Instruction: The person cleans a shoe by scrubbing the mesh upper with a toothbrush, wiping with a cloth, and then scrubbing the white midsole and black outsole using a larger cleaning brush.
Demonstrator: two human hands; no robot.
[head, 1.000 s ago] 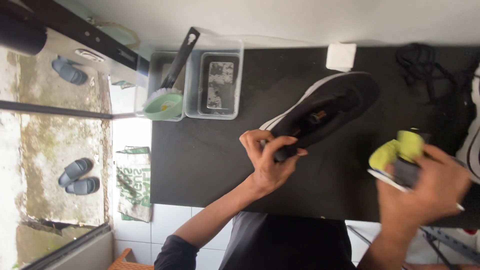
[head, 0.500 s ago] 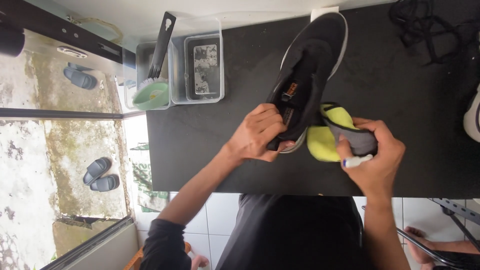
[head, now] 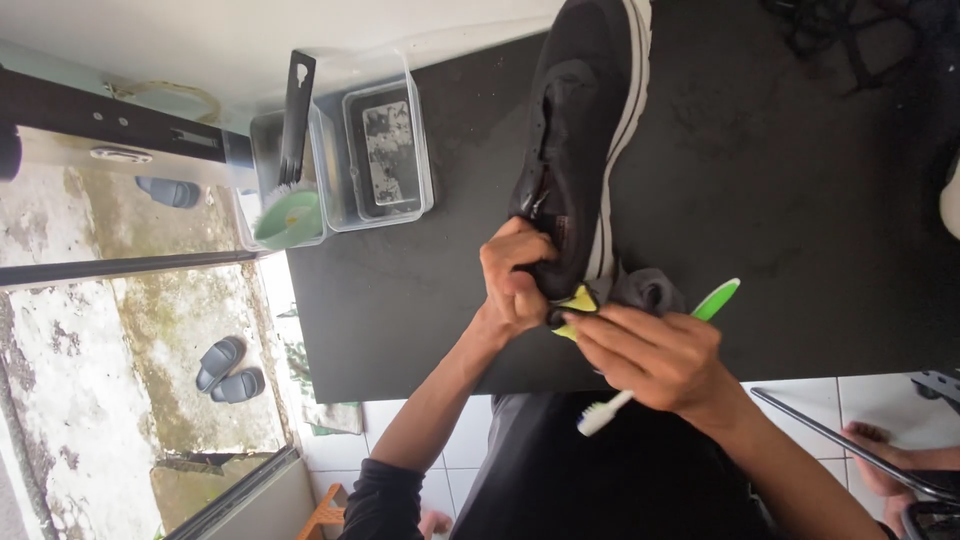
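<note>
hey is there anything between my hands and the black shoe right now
Nothing visible. The left hand already grips the black shoe at its heel end, and the right hand, holding a grey-and-yellow cloth and a toothbrush, presses in beside it.

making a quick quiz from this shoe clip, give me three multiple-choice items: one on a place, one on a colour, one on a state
1. Where does the shoe lie?
A. on the black table
B. in the clear tub
C. on the floor

2. What colour is the toothbrush handle?
A. red
B. green
C. blue

3. What is the left hand doing?
A. hanging free
B. gripping the shoe's heel
C. holding the tub

Answers: 1 A, the shoe rests on the dark top. 2 B, a green handle juts past the right hand. 3 B, its fingers wrap the heel end.
</note>
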